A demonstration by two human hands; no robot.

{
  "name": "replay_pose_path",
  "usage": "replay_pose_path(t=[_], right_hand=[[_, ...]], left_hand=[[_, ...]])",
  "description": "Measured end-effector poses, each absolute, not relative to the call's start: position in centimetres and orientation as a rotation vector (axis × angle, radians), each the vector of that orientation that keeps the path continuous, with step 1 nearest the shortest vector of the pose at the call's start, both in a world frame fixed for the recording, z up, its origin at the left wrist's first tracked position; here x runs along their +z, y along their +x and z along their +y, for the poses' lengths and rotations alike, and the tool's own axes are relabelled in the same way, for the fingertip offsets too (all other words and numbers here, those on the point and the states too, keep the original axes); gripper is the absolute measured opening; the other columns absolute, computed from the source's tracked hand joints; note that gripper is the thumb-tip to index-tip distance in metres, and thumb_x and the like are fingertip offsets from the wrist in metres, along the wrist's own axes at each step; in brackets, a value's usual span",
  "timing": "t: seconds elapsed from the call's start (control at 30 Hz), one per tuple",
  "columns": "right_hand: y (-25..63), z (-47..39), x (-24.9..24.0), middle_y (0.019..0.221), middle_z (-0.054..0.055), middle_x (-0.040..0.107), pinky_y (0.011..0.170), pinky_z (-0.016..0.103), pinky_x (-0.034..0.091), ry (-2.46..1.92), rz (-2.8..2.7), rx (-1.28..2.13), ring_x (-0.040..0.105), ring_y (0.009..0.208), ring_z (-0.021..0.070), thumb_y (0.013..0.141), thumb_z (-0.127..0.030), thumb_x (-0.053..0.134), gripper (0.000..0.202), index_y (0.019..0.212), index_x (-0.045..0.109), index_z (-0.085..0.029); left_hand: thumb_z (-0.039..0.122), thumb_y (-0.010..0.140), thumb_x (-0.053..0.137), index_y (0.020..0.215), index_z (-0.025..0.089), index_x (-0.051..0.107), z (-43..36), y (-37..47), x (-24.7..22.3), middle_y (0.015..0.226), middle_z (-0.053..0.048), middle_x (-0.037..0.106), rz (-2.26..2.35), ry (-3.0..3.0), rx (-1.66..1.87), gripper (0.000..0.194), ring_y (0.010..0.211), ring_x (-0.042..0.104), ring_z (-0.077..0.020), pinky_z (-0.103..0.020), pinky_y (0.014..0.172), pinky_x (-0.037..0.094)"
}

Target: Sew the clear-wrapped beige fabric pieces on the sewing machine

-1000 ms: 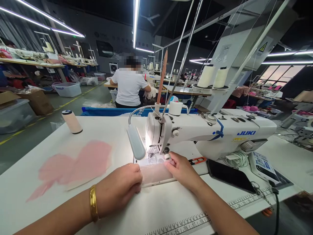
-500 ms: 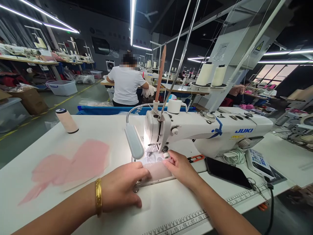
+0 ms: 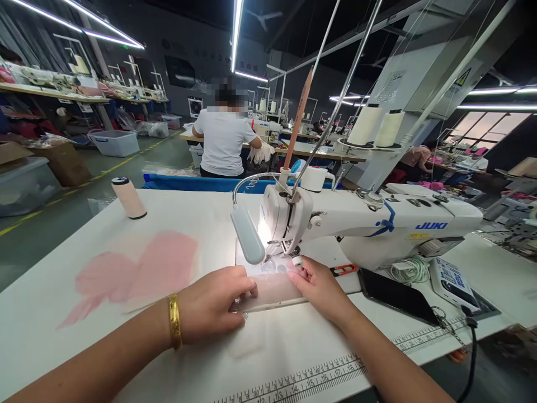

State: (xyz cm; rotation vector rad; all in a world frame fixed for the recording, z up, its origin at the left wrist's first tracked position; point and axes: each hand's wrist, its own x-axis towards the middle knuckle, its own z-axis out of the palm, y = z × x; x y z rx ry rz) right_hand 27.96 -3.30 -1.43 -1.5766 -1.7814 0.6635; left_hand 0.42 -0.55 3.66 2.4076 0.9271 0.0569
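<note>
Sheer pale-pink cloth lies flat at the near side of the sewing machine head, far edge up by the presser foot, under the lamp glow. Right hand: thumb and forefinger closed on the cloth's right end, just beside a small white knob; other fingers curled (hard to see behind the thumb). Left hand: half open, thumb spread well off the fingers, fingertips over the cloth's left end; pressure can't be told. Cloth is thin, see-through, slightly glossy. Left palm faces down, wrist about level, smooth gold bangle on it; forearm enters from near left. Right forearm slants in from near right. On the smooth white table: flat, matte, rounded pink pieces to the left, peach thread spool beyond them, orange-handled snips and glossy black phone right, printed ruler strip along the near edge. Far side: co-worker in a white shirt, seated, back to us.
</note>
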Motion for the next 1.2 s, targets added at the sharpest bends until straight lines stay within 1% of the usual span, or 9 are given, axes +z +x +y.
replay_pose_path(t=[0.17, 0.27, 0.37, 0.53, 0.63, 0.77, 0.87, 1.0, 1.2], right_hand=[[27.6, -4.0, -0.6, 0.074, -0.001, 0.051, 0.066, 0.029, 0.035, -1.566, -1.863, 0.576, 0.048, 0.071, 0.0196, 0.096, -0.034, 0.057, 0.027, 0.074, 0.045, -0.024], [26.6, -4.9, 0.2, 0.079, 0.001, 0.056, 0.070, 0.032, 0.037, -1.547, -1.932, 0.531, 0.051, 0.074, 0.0213, 0.096, -0.030, 0.057, 0.017, 0.080, 0.054, -0.024], [24.8, -6.3, 1.1, 0.083, 0.003, 0.060, 0.071, 0.034, 0.040, -1.497, -1.972, 0.507, 0.054, 0.076, 0.0220, 0.098, -0.028, 0.056, 0.015, 0.085, 0.061, -0.024], [22.6, -9.0, 2.7, 0.120, 0.005, 0.071, 0.089, 0.035, 0.055, -1.006, -1.726, 1.087, 0.071, 0.101, 0.0223, 0.106, -0.036, 0.063, 0.028, 0.133, 0.065, -0.032], [23.5, -9.8, 2.7, 0.117, 0.004, 0.072, 0.090, 0.035, 0.056, -1.037, -1.737, 0.974, 0.071, 0.103, 0.0214, 0.108, -0.034, 0.062, 0.022, 0.129, 0.069, -0.033], [25.2, -11.0, 0.8, 0.100, 0.004, 0.070, 0.080, 0.032, 0.052, -1.153, -2.051, 0.685, 0.065, 0.091, 0.0198, 0.107, -0.023, 0.061, 0.014, 0.116, 0.070, -0.026], [25.2, -12.1, -1.4, 0.101, 0.005, 0.068, 0.076, 0.030, 0.050, -1.052, -2.204, 0.567, 0.062, 0.091, 0.0198, 0.101, -0.020, 0.068, 0.016, 0.116, 0.068, -0.024], [24.0, -12.5, -3.3, 0.088, 0.002, 0.061, 0.066, 0.028, 0.042, -1.055, -2.244, 0.355, 0.054, 0.078, 0.0176, 0.100, -0.017, 0.062, 0.007, 0.095, 0.062, -0.021], [23.1, -11.7, -2.9, 0.087, 0.002, 0.061, 0.067, 0.027, 0.042, -1.037, -2.167, 0.353, 0.054, 0.078, 0.0168, 0.103, -0.016, 0.058, 0.008, 0.097, 0.059, -0.021]], left_hand=[[0.029, 0.067, 0.077, 0.101, 0.024, 0.068, -0.9, 1.0, 4.3, 0.102, -0.003, 0.064, 0.979, 2.321, -0.033, 0.036, 0.092, 0.057, -0.0246, -0.030, 0.072, 0.039], [0.041, 0.081, 0.066, 0.087, 0.022, 0.065, -0.5, 1.1, 4.1, 0.090, -0.003, 0.065, 0.948, 2.237, 0.138, 0.020, 0.081, 0.058, -0.0225, -0.031, 0.069, 0.041], [0.063, 0.093, 0.048, 0.074, 0.021, 0.057, 0.5, 0.9, 3.6, 0.071, -0.002, 0.063, 1.012, 1.888, 0.221, 0.047, 0.064, 0.058, -0.0194, -0.030, 0.062, 0.045], [0.090, 0.077, 0.053, 0.090, 0.018, 0.065, 1.9, 0.6, 2.6, 0.077, -0.007, 0.074, 1.082, 1.380, 0.279, 0.074, 0.063, 0.068, -0.0222, -0.032, 0.060, 0.053], [0.087, 0.073, 0.062, 0.094, 0.017, 0.067, 2.1, 0.4, 2.6, 0.084, -0.009, 0.076, 1.048, 1.378, 0.262, 0.073, 0.069, 0.072, -0.0238, -0.033, 0.064, 0.056], [0.056, 0.063, 0.081, 0.098, 0.019, 0.064, 2.0, 0.4, 3.0, 0.069, 0.002, 0.066, 1.046, 1.494, 0.226, 0.054, 0.069, 0.067, -0.0221, -0.031, 0.065, 0.055], [0.039, 0.060, 0.073, 0.100, 0.021, 0.058, 1.8, 0.6, 3.1, 0.063, 0.007, 0.059, 1.007, 1.495, 0.232, 0.047, 0.062, 0.059, -0.0189, -0.029, 0.060, 0.048], [0.041, 0.062, 0.062, 0.094, 0.023, 0.056, 1.7, 0.7, 3.0, 0.064, 0.006, 0.057, 1.048, 1.619, 0.257, 0.037, 0.061, 0.057, -0.0200, -0.030, 0.059, 0.045], [0.051, 0.083, 0.050, 0.080, 0.024, 0.051, 2.0, 1.2, 2.0, 0.076, 0.000, 0.063, 1.254, 2.139, 0.468, 0.027, 0.075, 0.062, -0.0233, -0.033, 0.071, 0.047]])
